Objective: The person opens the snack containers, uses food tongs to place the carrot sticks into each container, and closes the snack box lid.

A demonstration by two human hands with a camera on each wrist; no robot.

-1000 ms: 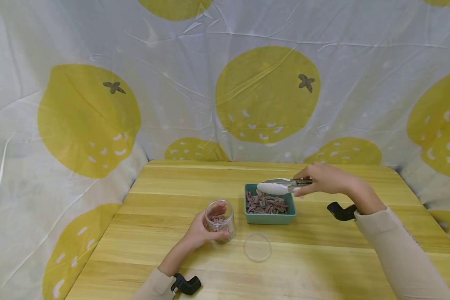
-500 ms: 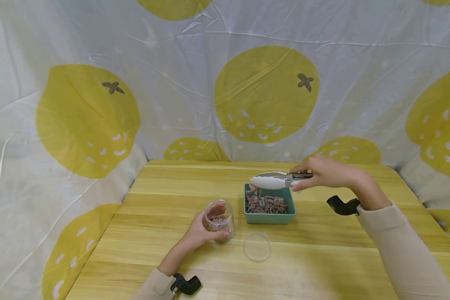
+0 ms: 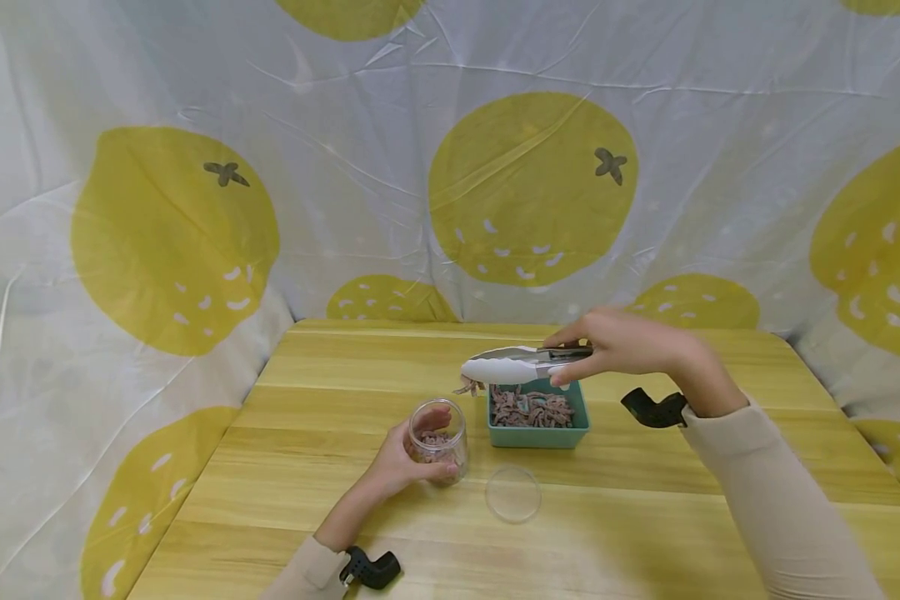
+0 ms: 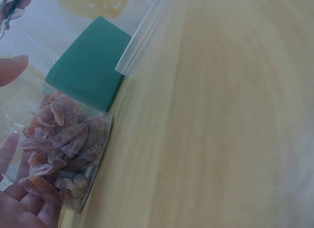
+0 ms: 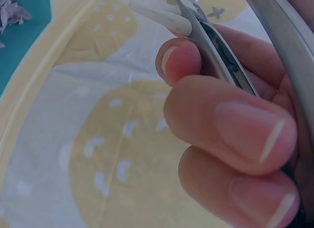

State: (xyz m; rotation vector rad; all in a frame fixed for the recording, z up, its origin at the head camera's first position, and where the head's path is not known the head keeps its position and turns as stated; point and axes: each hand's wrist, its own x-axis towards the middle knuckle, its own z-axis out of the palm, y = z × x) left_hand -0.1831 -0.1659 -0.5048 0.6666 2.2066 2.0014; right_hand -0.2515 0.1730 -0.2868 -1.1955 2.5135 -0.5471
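Observation:
My left hand (image 3: 399,463) holds a clear jar (image 3: 456,450) upright on the table, fingers and thumb curled round it. Reddish-brown dried strips (image 4: 64,134) fill the jar's lower part, seen close up in the left wrist view. With my right hand (image 3: 621,343) I grip metal tongs (image 3: 562,353) that have white tips (image 3: 498,370). A few strips (image 3: 468,386) hang from those tips, above and behind the open jar. Under the tongs stands a teal box (image 3: 540,437), with many more strips (image 3: 532,408) in it.
A clear round lid (image 3: 513,495) lies flat on the wooden table (image 3: 330,417), in front of the box. Behind the table hangs a white curtain (image 3: 360,183) printed with yellow fruit. Each wrist wears a black camera mount (image 3: 652,408).
My right hand has moved left with the tongs, lifting strips out over the teal box's left edge toward the jar. The left hand and jar have stayed in place.

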